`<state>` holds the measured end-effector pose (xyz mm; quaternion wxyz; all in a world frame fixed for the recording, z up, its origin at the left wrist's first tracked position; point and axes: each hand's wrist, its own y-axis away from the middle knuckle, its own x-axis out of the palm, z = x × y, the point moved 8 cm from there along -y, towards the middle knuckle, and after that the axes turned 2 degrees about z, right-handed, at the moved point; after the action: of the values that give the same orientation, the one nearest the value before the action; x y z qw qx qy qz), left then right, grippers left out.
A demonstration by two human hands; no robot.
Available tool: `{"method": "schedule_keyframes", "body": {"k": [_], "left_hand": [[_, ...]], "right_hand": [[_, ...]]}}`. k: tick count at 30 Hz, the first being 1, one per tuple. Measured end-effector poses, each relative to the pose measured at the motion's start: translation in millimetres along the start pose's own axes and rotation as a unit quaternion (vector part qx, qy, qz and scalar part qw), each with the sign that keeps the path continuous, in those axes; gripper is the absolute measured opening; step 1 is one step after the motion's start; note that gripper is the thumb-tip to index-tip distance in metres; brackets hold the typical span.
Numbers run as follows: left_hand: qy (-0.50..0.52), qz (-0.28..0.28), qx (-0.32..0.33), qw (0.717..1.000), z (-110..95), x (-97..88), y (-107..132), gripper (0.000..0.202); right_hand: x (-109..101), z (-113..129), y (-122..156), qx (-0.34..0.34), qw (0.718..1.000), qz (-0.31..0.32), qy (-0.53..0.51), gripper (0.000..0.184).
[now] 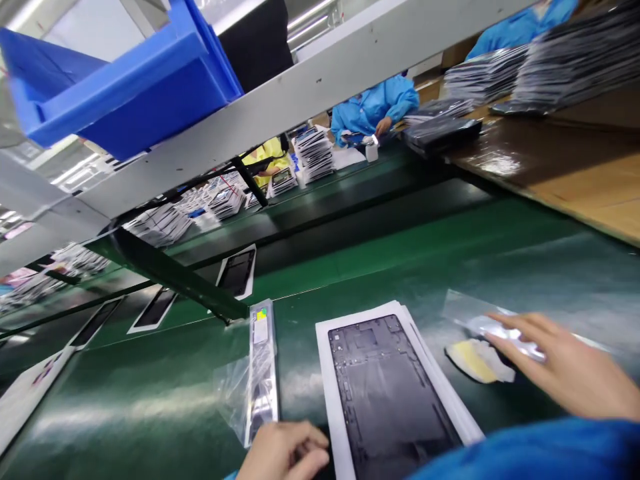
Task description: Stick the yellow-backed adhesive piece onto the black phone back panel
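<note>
1. Surface: dark green mat, smooth with a dull sheen and soft glare patches.
2. One flat black panel, rectangular and matte, with fine moulded detail, lies on a stack of white sheets just ahead of the person, between the two hands.
3. One long narrow part in a clear crinkled plastic bag lies just left of the white sheets; a small yellow-green label shows near its far end.
4. One clear glossy film piece and one pale yellow-white scrap with ragged edges lie right of the sheets.
5. Left hand: fingers curled loosely inward at the near end of the bagged part, touching or just beside it; cannot tell whether they grip anything.
6. Right hand: fingers extended and spread flat, fingertips resting on the clear film piece, nothing gripped.
7. Beyond, three more black panels on white backing lie on the conveyor belt. One blue plastic bin sits on the overhead shelf; stacks of panels stand further off.
</note>
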<state>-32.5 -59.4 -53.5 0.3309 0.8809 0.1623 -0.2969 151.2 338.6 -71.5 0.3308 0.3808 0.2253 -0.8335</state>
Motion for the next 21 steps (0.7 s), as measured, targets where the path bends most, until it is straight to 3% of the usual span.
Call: {"method": "schedule_keyframes", "body": {"k": [3, 4, 7, 10, 14, 17, 19, 21], "left_hand": [[-0.009, -0.082, 0.187, 0.979, -68.7, -26.4, -31.3, 0.022], [-0.022, -0.082, 0.233, 0.969, -95.0, -27.6, -39.4, 0.022], [-0.072, -0.043, 0.31, 0.947, -165.8, -19.0, -61.5, 0.02], [-0.163, -0.021, 0.352, 0.921, -212.0, -2.9, -78.3, 0.019], [-0.234, -0.046, 0.408, 0.881, -237.2, 25.9, -92.8, 0.023], [-0.306, -0.066, 0.462, 0.83, -241.2, 57.0, -98.2, 0.029], [-0.347, -0.086, 0.472, 0.806, -236.8, 68.4, -101.6, 0.036], [-0.349, -0.114, 0.47, 0.802, -229.5, 62.9, -102.4, 0.041]], "right_hand": [[19.0, -15.2, 38.9, -0.016, 0.995, -0.053, 0.082, 0.06], [24.9, -13.5, 47.2, -0.015, 0.993, -0.069, 0.095, 0.061], [38.5, -2.2, 55.3, -0.016, 0.99, -0.072, 0.119, 0.054], [34.9, -4.6, 50.6, -0.012, 0.988, -0.073, 0.135, 0.052], [15.7, -33.5, 42.9, 0.016, 0.981, -0.095, 0.168, 0.066], [5.9, -56.7, 50.1, 0.017, 0.979, -0.085, 0.184, 0.071], [-1.2, -77.7, 72.3, 0.021, 0.977, -0.087, 0.192, 0.073], [-8.4, -109.9, 111.5, 0.043, 0.973, -0.104, 0.204, 0.075]]}}
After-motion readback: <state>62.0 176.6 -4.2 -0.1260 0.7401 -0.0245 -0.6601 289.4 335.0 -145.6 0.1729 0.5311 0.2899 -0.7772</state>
